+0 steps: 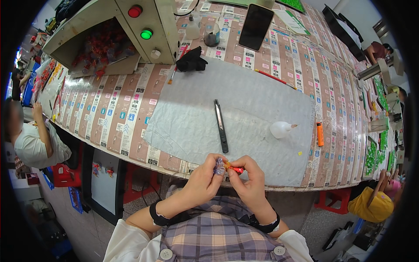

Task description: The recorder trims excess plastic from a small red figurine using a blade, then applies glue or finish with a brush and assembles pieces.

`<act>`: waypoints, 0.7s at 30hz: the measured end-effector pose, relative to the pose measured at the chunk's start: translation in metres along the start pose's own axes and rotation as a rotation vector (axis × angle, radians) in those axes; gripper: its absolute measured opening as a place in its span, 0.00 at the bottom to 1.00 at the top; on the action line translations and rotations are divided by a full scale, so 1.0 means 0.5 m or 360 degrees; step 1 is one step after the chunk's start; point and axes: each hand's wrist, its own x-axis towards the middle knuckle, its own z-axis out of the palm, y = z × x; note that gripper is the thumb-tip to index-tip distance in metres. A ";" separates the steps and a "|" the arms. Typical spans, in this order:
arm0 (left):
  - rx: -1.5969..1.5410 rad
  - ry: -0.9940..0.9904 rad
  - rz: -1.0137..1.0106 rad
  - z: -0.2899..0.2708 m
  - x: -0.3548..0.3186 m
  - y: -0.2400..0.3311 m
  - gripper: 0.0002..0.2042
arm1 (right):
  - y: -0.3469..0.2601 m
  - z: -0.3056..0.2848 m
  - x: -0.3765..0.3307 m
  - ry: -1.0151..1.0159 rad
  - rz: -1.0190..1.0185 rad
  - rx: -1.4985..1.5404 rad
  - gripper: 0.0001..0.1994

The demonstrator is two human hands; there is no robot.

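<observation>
Fingers of both your hands meet on one small red and orange piece wrapped partly in clear crinkled film [228, 167], held just over the near edge of the table [131, 109]; your left hand [204, 180] pinches the film end and your right hand [249, 178] pinches the red end, so each grip is clamped on it. Its long axis runs left to right between the two grips, level with the table edge, so neither hand is nearer. A black utility knife [221, 125] lies just beyond on the grey mat [244, 100], pointing away from you.
</observation>
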 end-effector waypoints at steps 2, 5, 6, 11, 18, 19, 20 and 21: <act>-0.0003 -0.0002 -0.0008 0.000 0.001 0.002 0.11 | 0.000 0.000 0.000 0.0000 0.0006 0.0005 0.05; -0.0010 0.0002 -0.0012 0.001 0.001 0.003 0.10 | 0.003 0.003 0.001 0.0044 -0.0010 0.0033 0.05; -0.0011 0.0008 -0.0006 0.001 0.001 0.001 0.10 | 0.006 0.004 0.000 0.0043 0.0000 0.0042 0.05; -0.0003 -0.0042 -0.0144 -0.001 0.001 -0.006 0.10 | 0.031 0.014 -0.002 0.0023 0.0091 0.0102 0.05; 0.0107 0.0000 -0.0168 0.002 0.009 -0.055 0.11 | 0.063 0.036 0.006 -0.0021 0.0271 0.0249 0.04; 0.0113 -0.0003 -0.0192 0.001 0.011 -0.054 0.11 | 0.064 0.037 0.006 -0.0025 0.0278 0.0235 0.04; 0.0121 -0.0010 -0.0193 0.001 0.012 -0.054 0.11 | 0.065 0.036 0.007 -0.0025 0.0274 0.0231 0.04; 0.0129 -0.0017 -0.0195 0.001 0.013 -0.054 0.11 | 0.067 0.036 0.007 -0.0025 0.0269 0.0228 0.04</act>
